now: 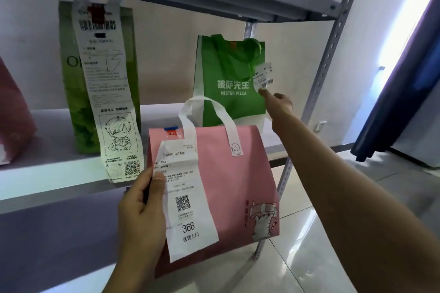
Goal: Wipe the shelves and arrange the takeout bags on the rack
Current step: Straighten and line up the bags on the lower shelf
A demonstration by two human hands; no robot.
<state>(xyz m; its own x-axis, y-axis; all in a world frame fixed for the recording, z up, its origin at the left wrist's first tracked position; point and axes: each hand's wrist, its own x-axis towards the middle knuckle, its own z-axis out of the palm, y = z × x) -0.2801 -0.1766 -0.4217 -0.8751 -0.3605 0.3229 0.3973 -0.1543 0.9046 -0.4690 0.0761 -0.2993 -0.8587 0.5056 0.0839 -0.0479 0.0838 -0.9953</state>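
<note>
Four bags show: the left hand (140, 207) grips the pink bag (228, 188) before the shelf (59, 169). The right hand (277, 100), forefinger out, touches the tag (263, 76) on one of two green bags (228, 81); another pink one (14, 121) sits far left.

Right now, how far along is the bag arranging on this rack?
Done: the tall green bag and the Mister Pizza bag stand on the shelf. In hand: the left hand holds the pink bag; the right hand touches the pizza bag's tag. Left: shelving the pink bag.
</note>
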